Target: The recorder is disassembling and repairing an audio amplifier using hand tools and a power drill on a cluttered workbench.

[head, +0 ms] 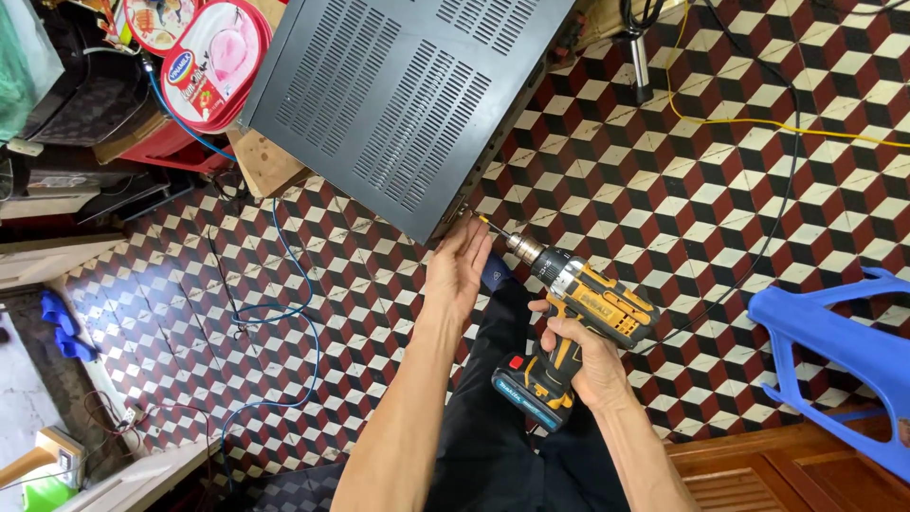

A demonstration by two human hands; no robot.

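My right hand (588,365) grips the handle of a yellow and black cordless drill (578,313). Its bit points up and left at the near corner of a large black metal case with vent slots (398,95). My left hand (458,265) rests with fingers extended against that corner, right beside the bit tip. The case sits tilted on a wooden block (265,161). My dark trouser leg lies under both hands.
A blue plastic stool (834,341) stands at the right, above a wooden panel (787,469). Blue, black and yellow cables trail over the chequered tile floor (664,190). Ice cream tub lids (213,62) and clutter sit at the top left.
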